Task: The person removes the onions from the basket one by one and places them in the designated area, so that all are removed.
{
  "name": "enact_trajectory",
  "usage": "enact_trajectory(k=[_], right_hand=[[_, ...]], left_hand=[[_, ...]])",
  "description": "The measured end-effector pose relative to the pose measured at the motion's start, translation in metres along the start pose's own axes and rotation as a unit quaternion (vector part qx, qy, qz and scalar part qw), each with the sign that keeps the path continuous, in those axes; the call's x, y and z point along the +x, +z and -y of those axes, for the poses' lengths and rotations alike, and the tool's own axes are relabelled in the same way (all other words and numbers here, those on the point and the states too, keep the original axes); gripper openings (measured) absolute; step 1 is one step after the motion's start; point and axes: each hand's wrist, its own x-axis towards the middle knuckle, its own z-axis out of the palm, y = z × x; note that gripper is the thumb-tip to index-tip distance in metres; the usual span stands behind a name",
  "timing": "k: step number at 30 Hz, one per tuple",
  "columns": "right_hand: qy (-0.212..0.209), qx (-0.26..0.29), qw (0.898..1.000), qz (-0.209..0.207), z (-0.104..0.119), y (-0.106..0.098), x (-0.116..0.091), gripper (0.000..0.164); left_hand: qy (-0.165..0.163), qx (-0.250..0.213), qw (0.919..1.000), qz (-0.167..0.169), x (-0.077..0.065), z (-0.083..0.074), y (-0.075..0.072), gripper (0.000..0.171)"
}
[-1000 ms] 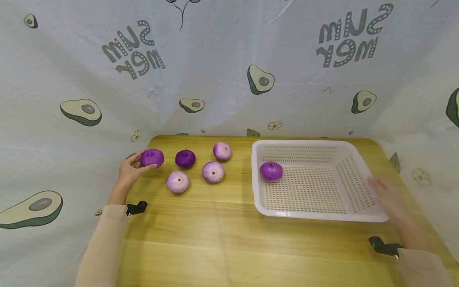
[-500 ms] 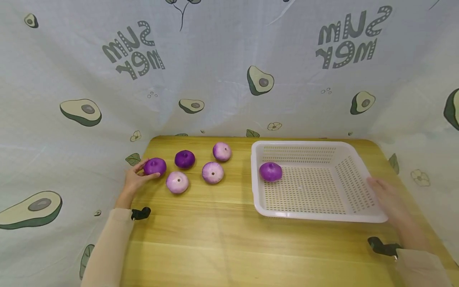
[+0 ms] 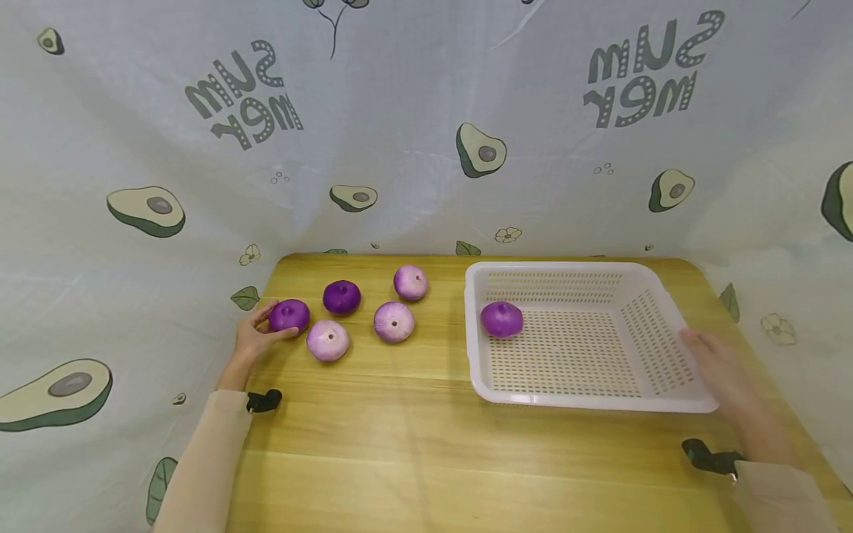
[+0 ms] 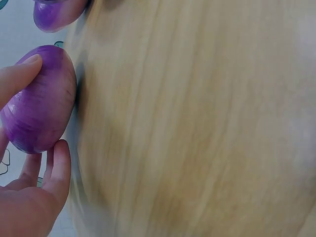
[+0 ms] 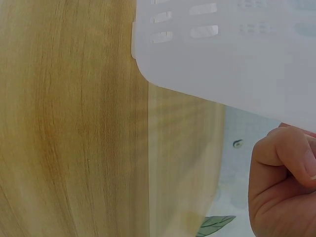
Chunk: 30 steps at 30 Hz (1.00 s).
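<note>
At the table's left side, my left hand (image 3: 252, 339) pinches a purple onion (image 3: 289, 316). In the left wrist view, the thumb lies on one side of this onion (image 4: 42, 103) and the fingertips meet its other end, close over the wood. My right hand (image 3: 723, 370) grips the right rim of a white perforated plastic basket (image 3: 560, 403). Curled fingers (image 5: 289, 153) show at the basket's edge in the right wrist view. Inside the basket, toward its left wall, sits another purple onion (image 3: 502, 320).
Near the left hand lie a dark purple onion (image 3: 342, 297) and a pale onion (image 3: 328, 340). Farther right are two more whitish-purple onions, one in front (image 3: 394, 323) and one behind (image 3: 410, 283). An avocado-print sheet (image 3: 413, 148) hangs behind the wooden table (image 3: 426, 451).
My left hand has moved toward me and slightly right with the purple onion, bringing it close beside the pale one. The right hand and the basket have stayed in place.
</note>
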Motion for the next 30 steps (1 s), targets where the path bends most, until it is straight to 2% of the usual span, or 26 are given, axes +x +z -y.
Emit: enact_trajectory(k=[10,24,30], right_hand=[[-0.019,0.012,1.000,-0.008,0.003,0.000,0.000,0.068],[-0.006,0.007,1.000,0.000,0.003,0.000,-0.001,0.071],[-0.007,0.005,1.000,0.005,0.001,-0.001,0.000,0.071]], left_hand=[[-0.004,0.013,0.9998,0.011,0.000,0.001,-0.003,0.084],[0.011,0.018,0.9995,0.023,0.002,0.001,-0.007,0.083],[0.021,0.030,0.9991,0.021,0.003,-0.004,-0.011,0.084]])
